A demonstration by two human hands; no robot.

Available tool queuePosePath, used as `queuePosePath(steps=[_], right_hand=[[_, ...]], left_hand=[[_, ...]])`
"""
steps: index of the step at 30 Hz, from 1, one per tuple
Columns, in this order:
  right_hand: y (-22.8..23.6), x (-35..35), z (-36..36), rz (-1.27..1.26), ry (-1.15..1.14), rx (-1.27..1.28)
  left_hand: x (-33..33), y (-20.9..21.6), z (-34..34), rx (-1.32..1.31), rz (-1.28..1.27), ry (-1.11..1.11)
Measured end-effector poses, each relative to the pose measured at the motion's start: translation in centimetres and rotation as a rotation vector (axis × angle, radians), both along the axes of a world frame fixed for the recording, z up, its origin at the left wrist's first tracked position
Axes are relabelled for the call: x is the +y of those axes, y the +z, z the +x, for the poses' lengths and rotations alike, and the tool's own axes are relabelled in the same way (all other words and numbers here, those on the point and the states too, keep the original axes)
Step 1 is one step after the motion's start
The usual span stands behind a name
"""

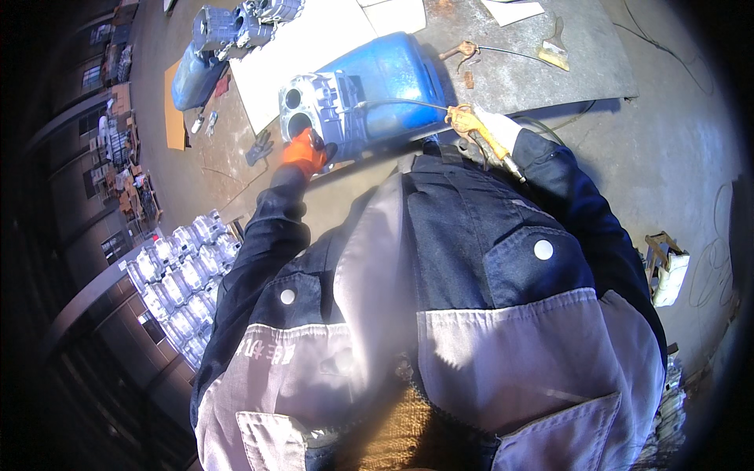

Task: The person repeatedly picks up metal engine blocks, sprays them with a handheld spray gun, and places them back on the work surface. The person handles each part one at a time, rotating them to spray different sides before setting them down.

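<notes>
A silvery cast-metal engine block [330, 88] with round bores lies against a blue plastic drum [385, 67] on the table. My left hand [303, 154], in an orange glove with dark fingertips, is closed on the casting's near edge. My right hand [499, 128], in a pale glove, holds an air blow gun [492, 146] with a yellowish handle. Its long thin nozzle reaches left, and the tip is at the right side of the casting. The right hand's fingers are partly hidden.
More castings [224, 30] stand at the far left beside another blue drum [195, 77]. A brush [554, 53] and a second tool with a thin rod [469, 49] lie on the table [591, 74]. Stacked castings [184, 275] stand at lower left; a hose [667, 49] trails right.
</notes>
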State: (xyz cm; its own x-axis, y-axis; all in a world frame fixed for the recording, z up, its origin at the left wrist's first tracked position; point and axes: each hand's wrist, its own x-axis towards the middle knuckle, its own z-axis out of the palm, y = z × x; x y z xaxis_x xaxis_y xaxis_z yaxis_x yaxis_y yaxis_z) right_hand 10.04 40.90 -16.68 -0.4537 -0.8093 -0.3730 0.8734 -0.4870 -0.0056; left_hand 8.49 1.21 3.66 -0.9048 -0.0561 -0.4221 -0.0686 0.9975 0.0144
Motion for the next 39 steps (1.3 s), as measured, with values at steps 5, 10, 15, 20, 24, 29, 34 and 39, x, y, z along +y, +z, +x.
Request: queuePosePath(steps=[5, 10, 15, 20, 24, 29, 34, 39], right_hand=[[1.7, -0.4, -0.4, -0.132, 0.049, 0.172], [5.5, -0.4, -0.7, 0.017, -0.124, -0.229], [7.5, 0.1, -1.3, -0.132, 0.046, -0.112], [9.3, -1.4, -1.6, 0.203, -0.085, -0.389], [11.0, -0.6, -1.4, 0.116, -0.051, -0.375], [11.6, 0.2, -1.3, -0.452, -0.004, -0.091], [11.1, 0.6, -2.4, -0.28, -0.098, -0.287], [12.0, 3.0, -2.6, 0.395, -0.219, 0.407]], left_hand=[[0.0, -0.3, -0.3, -0.06, -0.08, 0.033], [-3.4, 0.7, 0.8, 0.03, 0.013, -0.308], [-5.4, 0.4, 2.1, 0.094, -0.209, -0.577], [-5.3, -0.9, 1.8, 0.099, -0.291, -0.6], [-5.8, -1.4, 1.6, 0.133, -0.232, -0.603], [-5.8, -1.2, 1.8, 0.156, -0.245, -0.618], [-4.3, 0.4, 1.3, 0.083, -0.31, -0.612], [-0.7, 0.5, 0.2, 0.131, -0.263, -0.268]])
